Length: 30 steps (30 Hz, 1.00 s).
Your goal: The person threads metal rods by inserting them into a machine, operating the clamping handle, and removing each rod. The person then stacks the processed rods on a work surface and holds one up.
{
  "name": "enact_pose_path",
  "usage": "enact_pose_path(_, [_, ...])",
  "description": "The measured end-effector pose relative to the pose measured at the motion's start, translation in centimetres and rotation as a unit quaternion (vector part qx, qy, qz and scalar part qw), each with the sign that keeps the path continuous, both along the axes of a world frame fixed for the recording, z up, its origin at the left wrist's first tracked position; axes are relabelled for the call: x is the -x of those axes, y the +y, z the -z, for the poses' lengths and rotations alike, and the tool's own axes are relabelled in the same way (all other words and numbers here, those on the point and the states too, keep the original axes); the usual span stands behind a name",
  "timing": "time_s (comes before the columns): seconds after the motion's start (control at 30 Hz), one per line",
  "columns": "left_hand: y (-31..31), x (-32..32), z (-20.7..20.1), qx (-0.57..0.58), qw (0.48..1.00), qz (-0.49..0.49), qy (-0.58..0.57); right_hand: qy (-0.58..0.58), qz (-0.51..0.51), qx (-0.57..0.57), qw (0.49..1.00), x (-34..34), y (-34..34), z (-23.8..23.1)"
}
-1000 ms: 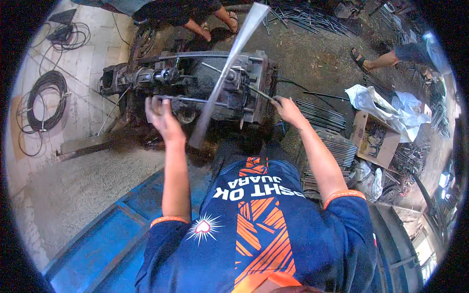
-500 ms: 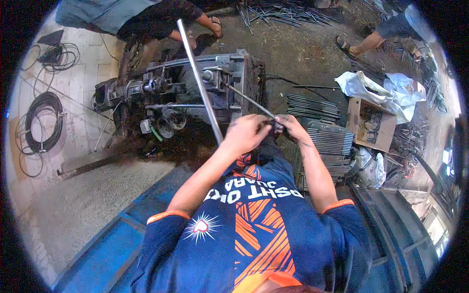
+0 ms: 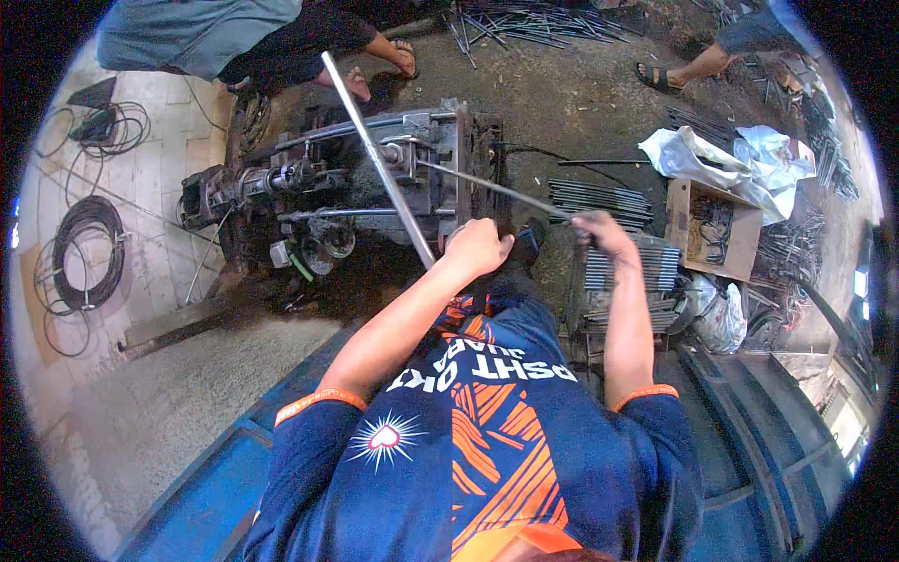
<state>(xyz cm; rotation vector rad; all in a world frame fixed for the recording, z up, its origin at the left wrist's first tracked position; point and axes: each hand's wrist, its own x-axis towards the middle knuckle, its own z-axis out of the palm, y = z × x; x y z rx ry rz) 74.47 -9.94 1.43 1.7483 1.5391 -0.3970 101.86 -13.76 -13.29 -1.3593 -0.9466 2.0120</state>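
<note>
Now the right hand [image 3: 604, 232] is gripping the thin rod [image 3: 493, 188], which is reaching to the machine [image 3: 342, 192]; the left hand [image 3: 479, 246] is hovering half-curled, contents unclear. Steady, straight support is probably serving best.

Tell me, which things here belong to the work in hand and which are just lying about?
Seemingly in use:
thin rod, reaching the blurred right hand
machine
thick slanting bar, lower end near the left hand

Seemingly lying about:
coiled black cable
cardboard box
white sheeting
scattered rods
</note>
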Motion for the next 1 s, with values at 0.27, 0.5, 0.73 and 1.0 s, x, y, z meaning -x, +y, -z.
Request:
enact_pose_path(0.27, [0.1,0.8,1.9,0.023,0.985,-0.046,-0.164,0.059,0.003,0.074,0.995,-2.7,-2.5,-4.8])
enact_pose_path(0.5, [2.3,-2.3,2.5,0.214,0.788,-0.464,-0.344,0.120,0.121,0.045,0.984,4.0,-8.1,-10.4])
enact_pose_path(0.73, [2.4,-4.3,3.2,0.058,0.854,-0.345,-0.386,-0.113,0.092,-0.134,0.980,8.6,-7.4,-9.9])
enact_pose_path(1.0, [3.9,-1.7,-0.1,-0.183,0.938,-0.162,-0.247,-0.060,0.233,-0.232,0.942,11.3,5.1,-9.1])
